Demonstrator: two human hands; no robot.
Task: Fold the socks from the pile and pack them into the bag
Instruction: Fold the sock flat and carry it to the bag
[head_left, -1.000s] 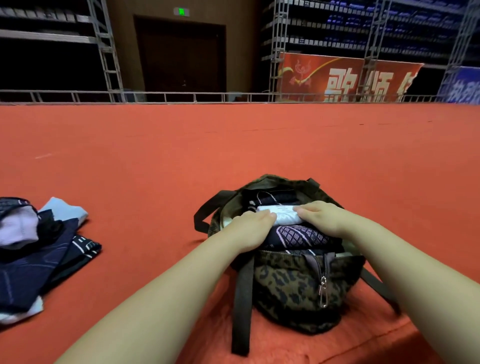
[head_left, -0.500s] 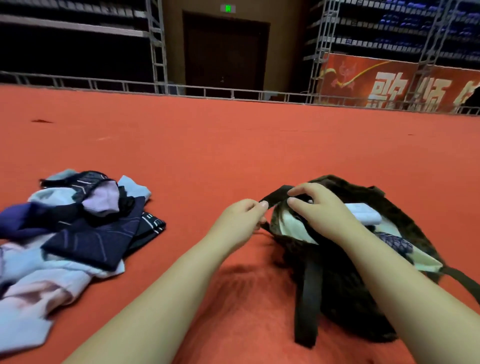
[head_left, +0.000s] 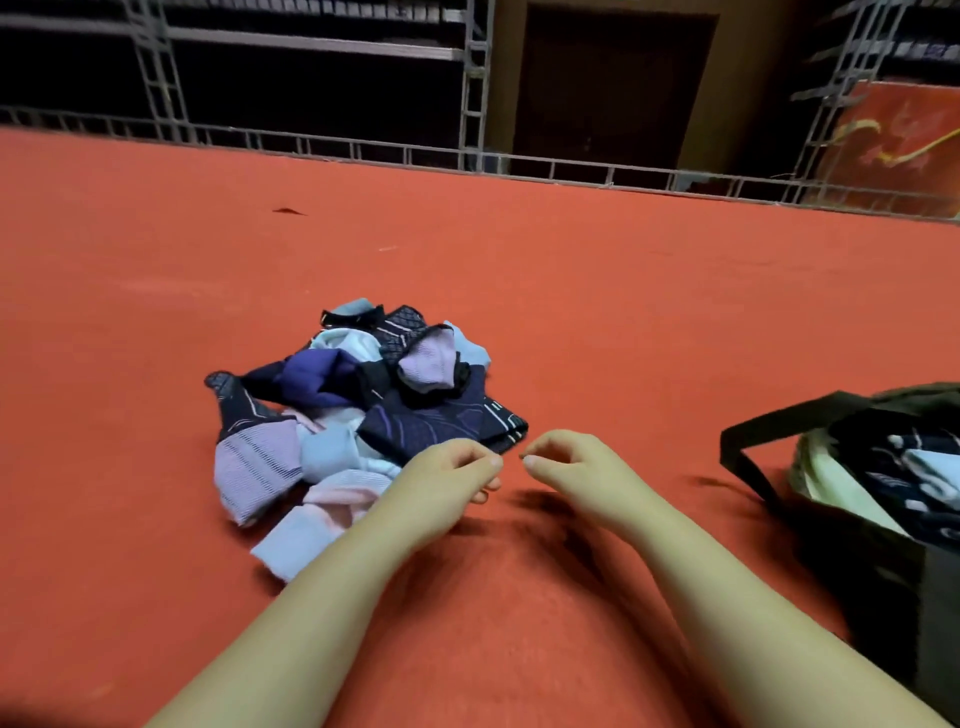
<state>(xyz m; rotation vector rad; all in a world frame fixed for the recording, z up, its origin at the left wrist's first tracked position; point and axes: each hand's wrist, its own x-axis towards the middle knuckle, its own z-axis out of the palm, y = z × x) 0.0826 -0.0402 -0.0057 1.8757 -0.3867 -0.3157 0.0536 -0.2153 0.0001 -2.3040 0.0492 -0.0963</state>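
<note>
A pile of socks (head_left: 358, 410) in navy, lilac, pale blue and pink lies on the red floor left of centre. My left hand (head_left: 447, 480) hovers at the pile's near right edge with loosely curled fingers and holds nothing. My right hand (head_left: 569, 470) is just to its right, also loosely curled and empty, above bare floor. The dark camouflage bag (head_left: 878, 525) stands open at the right edge with folded socks (head_left: 919, 478) inside; its black strap (head_left: 753, 447) arches toward the hands.
The red carpeted floor (head_left: 571, 291) stretches far ahead to a low metal rail (head_left: 467, 156). Metal scaffolding, a dark door and a red banner (head_left: 893, 145) stand beyond it. A small dark scrap (head_left: 288, 210) lies far off on the left.
Both hands left the bag and its strap and moved left to the sock pile. The view swung left, so the pile is near centre and the bag at the right edge.
</note>
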